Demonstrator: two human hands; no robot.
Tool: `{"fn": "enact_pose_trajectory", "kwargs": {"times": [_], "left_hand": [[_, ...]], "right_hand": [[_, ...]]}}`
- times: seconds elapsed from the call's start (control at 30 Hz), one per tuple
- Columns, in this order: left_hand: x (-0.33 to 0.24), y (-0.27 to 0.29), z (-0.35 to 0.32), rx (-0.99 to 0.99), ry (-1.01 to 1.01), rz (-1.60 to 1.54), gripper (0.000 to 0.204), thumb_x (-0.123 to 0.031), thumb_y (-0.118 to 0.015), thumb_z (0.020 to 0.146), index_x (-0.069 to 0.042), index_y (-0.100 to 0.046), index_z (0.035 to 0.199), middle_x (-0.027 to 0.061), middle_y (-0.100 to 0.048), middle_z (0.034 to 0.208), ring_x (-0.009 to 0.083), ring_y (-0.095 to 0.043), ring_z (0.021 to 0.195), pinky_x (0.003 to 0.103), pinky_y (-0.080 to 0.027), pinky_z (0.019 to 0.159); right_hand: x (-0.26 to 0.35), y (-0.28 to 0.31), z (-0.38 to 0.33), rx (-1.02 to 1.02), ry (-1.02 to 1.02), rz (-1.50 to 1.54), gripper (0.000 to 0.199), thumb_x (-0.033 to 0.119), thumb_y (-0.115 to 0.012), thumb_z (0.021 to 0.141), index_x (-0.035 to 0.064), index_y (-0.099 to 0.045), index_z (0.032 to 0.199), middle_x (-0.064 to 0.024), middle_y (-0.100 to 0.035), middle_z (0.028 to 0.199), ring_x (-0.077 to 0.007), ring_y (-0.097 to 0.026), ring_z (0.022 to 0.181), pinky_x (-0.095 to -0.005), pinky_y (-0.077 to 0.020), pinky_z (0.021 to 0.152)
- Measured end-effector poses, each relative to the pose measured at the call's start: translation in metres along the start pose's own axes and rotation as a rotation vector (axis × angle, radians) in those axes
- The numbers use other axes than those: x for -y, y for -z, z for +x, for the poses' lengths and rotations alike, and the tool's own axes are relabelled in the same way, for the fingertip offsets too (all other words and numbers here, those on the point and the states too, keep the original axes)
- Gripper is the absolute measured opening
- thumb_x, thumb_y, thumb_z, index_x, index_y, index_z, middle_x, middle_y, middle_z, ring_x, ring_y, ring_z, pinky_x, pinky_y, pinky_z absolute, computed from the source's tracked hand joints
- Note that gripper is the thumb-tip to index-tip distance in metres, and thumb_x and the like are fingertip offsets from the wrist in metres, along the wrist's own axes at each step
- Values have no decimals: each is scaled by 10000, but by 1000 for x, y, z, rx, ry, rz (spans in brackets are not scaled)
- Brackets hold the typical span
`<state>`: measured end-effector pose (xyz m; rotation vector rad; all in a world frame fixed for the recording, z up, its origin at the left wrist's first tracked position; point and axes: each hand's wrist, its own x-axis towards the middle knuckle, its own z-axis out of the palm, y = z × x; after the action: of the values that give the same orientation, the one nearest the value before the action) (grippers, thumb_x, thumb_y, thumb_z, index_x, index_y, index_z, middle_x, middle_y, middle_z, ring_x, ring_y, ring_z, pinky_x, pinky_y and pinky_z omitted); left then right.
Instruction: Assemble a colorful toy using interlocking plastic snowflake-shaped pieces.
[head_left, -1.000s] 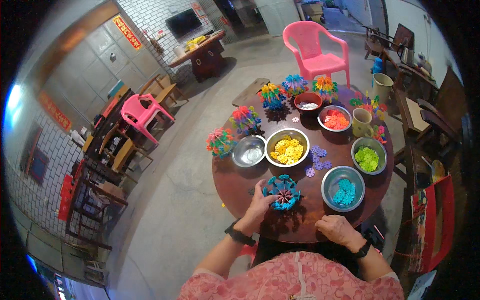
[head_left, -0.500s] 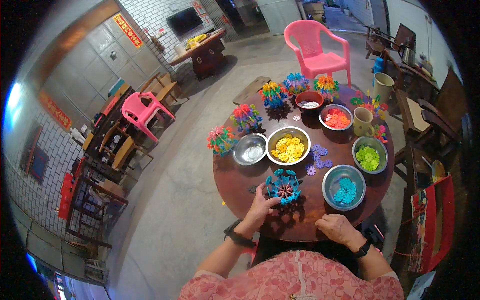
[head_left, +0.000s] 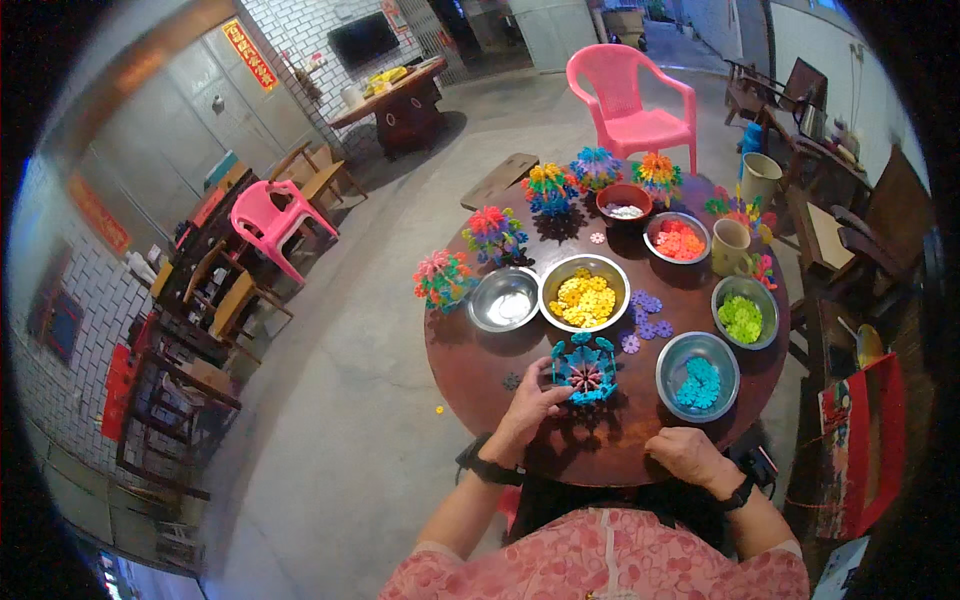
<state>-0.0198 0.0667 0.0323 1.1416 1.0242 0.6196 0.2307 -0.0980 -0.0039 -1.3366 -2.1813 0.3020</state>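
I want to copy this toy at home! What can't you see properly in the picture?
- Head view: how the blue snowflake ball clips together is too small to tell.
- Left hand fingertips hide behind the ball.
- Right hand palm faces down; anything under it is hidden.

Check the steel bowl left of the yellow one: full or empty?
Nearly empty: the steel bowl shows bare shiny metal with only a few pale pieces, unlike the heaped yellow bowl.
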Motion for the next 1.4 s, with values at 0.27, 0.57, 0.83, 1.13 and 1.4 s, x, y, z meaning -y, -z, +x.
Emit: {"fn": "enact_pose_trajectory", "kwargs": {"times": [0.27, 0.57, 0.83, 1.13, 1.4], "left_hand": [[11, 19, 7, 118, -80, 57, 670, -245, -732, 808, -67, -390, 1355, 90, -552, 1184, 172, -547, 1018, 320, -488, 772], [14, 4, 7, 1, -95, 162, 537, -306, -694, 843, -50, -481, 1264, 65, -606, 1057, 136, -583, 894, 298, -496, 680], [19, 4, 6, 9, -120, 2, 450, -228, -677, 854, -71, -497, 1234, 61, -607, 1033, 129, -579, 873, 276, -487, 681], [19, 6, 6, 7, -102, -33, 422, -188, -644, 873, -76, -481, 1246, 58, -613, 1026, 135, -580, 874, 283, -480, 695], [21, 10, 12, 16, -104, -81, 425, -181, -637, 874, -80, -472, 1253, 55, -627, 1022, 132, -597, 886, 288, -492, 696]], "right_hand": [[-1, 6, 8, 97, -91, 140, 171, 150, -714, 757, 61, -630, 877, -104, -595, 764, -302, -614, 740, -388, -497, 651], [-6, 1, 9, 46, -238, 295, 152, 118, -698, 761, 35, -652, 880, -116, -647, 825, -282, -629, 768, -349, -498, 680], [0, 2, 10, 75, -236, 255, 154, 133, -693, 775, 41, -647, 891, -122, -643, 856, -305, -626, 812, -363, -502, 716], [-4, 1, 6, 81, -225, 235, 172, 150, -702, 772, 46, -646, 897, -116, -643, 876, -304, -625, 832, -368, -504, 731], [-5, 0, 10, 79, -213, 216, 168, 143, -700, 773, 51, -641, 900, -120, -630, 866, -310, -619, 822, -371, -502, 713]]}}
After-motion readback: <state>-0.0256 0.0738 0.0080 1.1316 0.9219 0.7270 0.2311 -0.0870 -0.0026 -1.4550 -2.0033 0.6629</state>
